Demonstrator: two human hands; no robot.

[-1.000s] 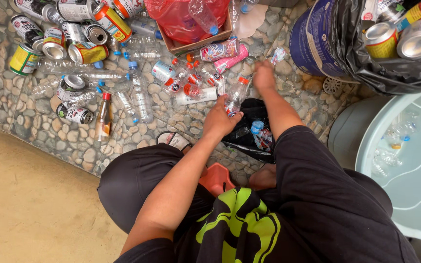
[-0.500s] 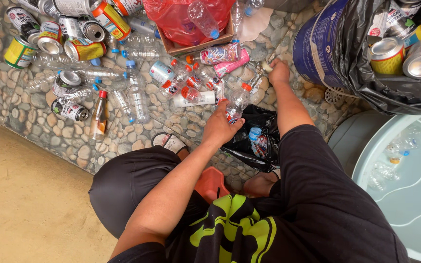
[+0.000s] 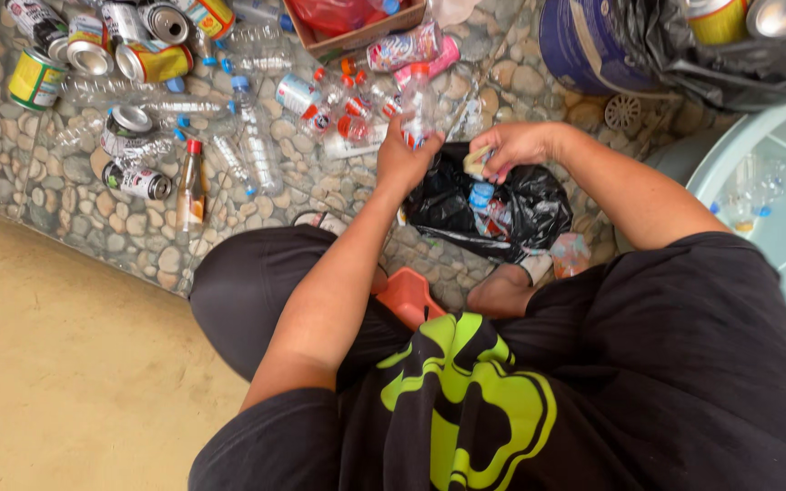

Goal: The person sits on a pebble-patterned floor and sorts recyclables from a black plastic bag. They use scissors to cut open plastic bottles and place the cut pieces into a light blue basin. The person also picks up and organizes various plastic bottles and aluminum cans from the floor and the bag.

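Note:
My left hand [image 3: 399,161] grips a clear plastic bottle [image 3: 418,105] with an orange cap, holding it upright above the pebbled floor. My right hand [image 3: 513,145] is closed on a small crumpled pale scrap [image 3: 477,162], right over an open black plastic bag [image 3: 539,202] that holds bottle caps and labels. The two hands are close together at the bag's top edge. I sit on a low orange stool [image 3: 407,296] with my bare foot [image 3: 500,293] beside the bag.
Several empty plastic bottles [image 3: 252,150] and drink cans [image 3: 134,180] lie scattered on the pebbled floor at the upper left. A cardboard box [image 3: 357,36] with a red bag stands behind. A blue bucket [image 3: 579,50], a black bag of cans [image 3: 720,55] and a pale tub [image 3: 780,209] stand at right.
My right hand drew back from the far pile with a small scrap to above the black bag. My left hand lifted the bottle upright. The view tilted downward.

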